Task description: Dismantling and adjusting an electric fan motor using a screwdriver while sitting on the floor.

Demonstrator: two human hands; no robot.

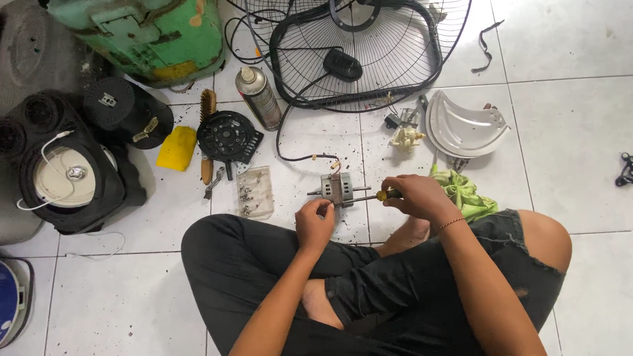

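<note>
I sit cross-legged on white floor tiles. A small fan motor (336, 188) with a metal shaft rests on the floor in front of my knees. My left hand (314, 221) is closed just below and to the left of the motor, fingertips near its lower edge. My right hand (416, 195) grips a screwdriver (373, 197) with a yellow handle, its shaft pointing left into the motor. A black cable (296, 157) runs from the motor toward the fan guard.
A black wire fan guard (381, 51), a spray can (258, 97), a black round fan housing (226, 136), a clear parts box (254, 191), white fan blades (463, 126), a green cloth (467, 195), a yellow sponge (177, 147), a black speaker box (64, 165), a green machine (151, 25).
</note>
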